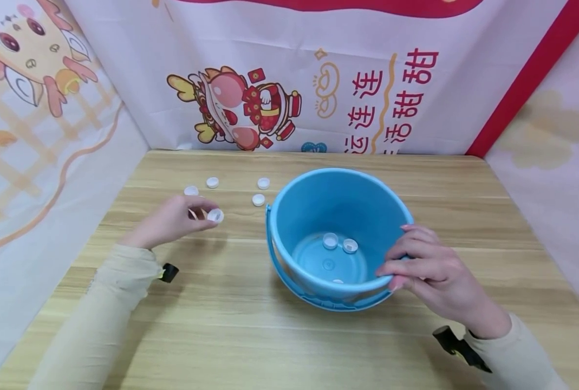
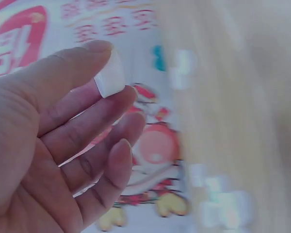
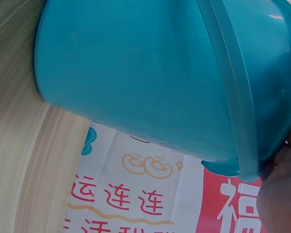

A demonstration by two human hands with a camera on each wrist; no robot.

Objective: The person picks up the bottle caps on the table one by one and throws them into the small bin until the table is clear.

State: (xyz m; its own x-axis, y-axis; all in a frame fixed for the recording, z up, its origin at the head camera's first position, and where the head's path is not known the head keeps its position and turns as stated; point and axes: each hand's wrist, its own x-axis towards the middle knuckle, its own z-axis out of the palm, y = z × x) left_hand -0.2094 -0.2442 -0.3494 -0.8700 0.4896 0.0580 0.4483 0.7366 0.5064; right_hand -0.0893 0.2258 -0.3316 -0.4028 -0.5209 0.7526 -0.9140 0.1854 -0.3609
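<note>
Left hand (image 1: 172, 219): fingers pinching white bottle cap (image 1: 215, 216) above worktop (image 1: 211, 325), loose caps (image 1: 258, 200) nearby. Right hand (image 1: 428, 271): fingers gripping blue bucket (image 1: 338, 203) by rim, more caps (image 1: 330, 241) inside.

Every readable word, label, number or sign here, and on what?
"运连连": backdrop.
"活甜甜": backdrop; character before it cut off.
"福": red patch, right wrist view.
Blue patch, bucket, caps: any marks too small.
Left wrist view: print too blurred.
</note>
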